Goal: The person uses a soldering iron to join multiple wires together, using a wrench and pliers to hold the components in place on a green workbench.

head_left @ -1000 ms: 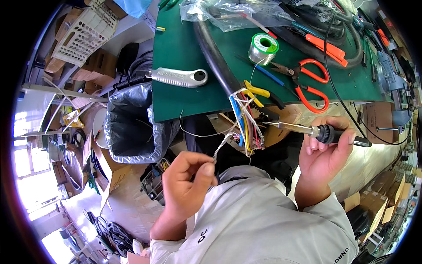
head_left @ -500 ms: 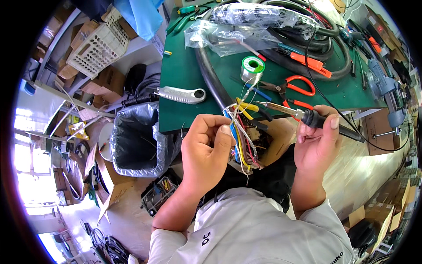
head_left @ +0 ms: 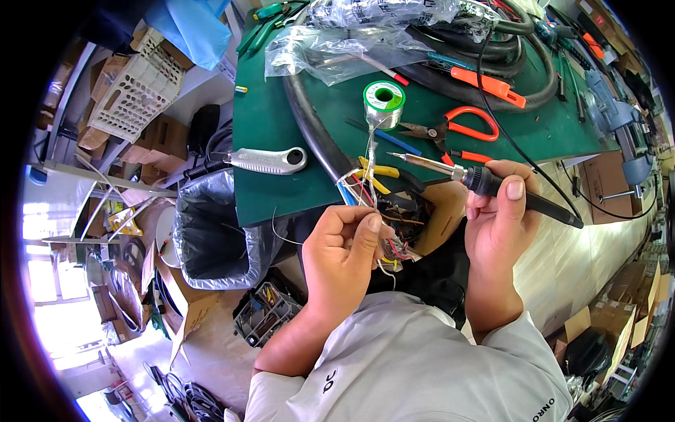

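Observation:
My left hand (head_left: 341, 257) pinches a pale stripped wire (head_left: 371, 186) among the colored conductors (head_left: 351, 188) at the end of a thick black cable (head_left: 309, 123). The wire stands upward, its top near the solder spool (head_left: 384, 96). My right hand (head_left: 499, 225) grips a soldering iron (head_left: 485, 183) by its black handle, the metal tip angled left just right of the wire; whether they touch I cannot tell. Red-handled scissors (head_left: 471, 126), yellow-handled pliers (head_left: 380, 171) and a silver utility knife (head_left: 266, 159) lie on the green mat (head_left: 256, 119) beyond my hands.
Coiled cable (head_left: 538, 60) and clear plastic (head_left: 302, 56) occupy the far mat. A lined bin (head_left: 211, 253) stands left of the table, a tool caddy (head_left: 264, 316) below. A crate (head_left: 133, 98) sits on the left shelving. A vise (head_left: 622, 119) is at the right.
My left hand has moved right and, since half a second ago, slightly lower, with the wire now upright above it. The soldering iron has risen and shifted left toward the wire.

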`<state>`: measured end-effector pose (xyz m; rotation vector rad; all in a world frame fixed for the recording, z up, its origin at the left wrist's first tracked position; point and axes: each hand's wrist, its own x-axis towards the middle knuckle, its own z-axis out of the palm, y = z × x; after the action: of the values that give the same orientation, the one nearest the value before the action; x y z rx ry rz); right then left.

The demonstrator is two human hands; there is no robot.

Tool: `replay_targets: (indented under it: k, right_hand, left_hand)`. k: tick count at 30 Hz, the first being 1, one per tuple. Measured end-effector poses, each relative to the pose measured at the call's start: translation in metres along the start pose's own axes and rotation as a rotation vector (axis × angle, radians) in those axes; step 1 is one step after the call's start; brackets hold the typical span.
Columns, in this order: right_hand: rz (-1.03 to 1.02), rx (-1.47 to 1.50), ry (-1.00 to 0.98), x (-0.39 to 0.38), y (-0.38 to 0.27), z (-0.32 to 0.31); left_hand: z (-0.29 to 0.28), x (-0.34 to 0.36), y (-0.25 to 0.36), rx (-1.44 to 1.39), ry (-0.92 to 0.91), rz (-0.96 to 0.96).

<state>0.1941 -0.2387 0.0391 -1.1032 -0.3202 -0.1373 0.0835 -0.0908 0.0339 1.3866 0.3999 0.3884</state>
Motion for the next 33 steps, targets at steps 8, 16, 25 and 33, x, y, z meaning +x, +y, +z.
replay_targets:
  k: [8, 16, 25, 33]
  right_hand:
    - [0.0, 0.067, -0.037, 0.0041, 0.0033, 0.0007]
    - [0.067, 0.078, -0.07, 0.0053, 0.0051, 0.0022]
    - [0.051, 0.098, -0.12, 0.0007, 0.0065, 0.0027]
    - [0.061, 0.074, -0.103, -0.0022, 0.006, 0.0012]
  left_hand:
    - [0.0031, 0.0023, -0.0033, 0.071, 0.034, -0.008]
    - [0.0047, -0.0009, -0.0041, 0.087, 0.049, 0.033]
    - [0.0027, -0.0031, 0.0002, 0.094, 0.056, 0.026]
    - [0.0001, -0.0031, -0.002, 0.067, 0.068, 0.059]
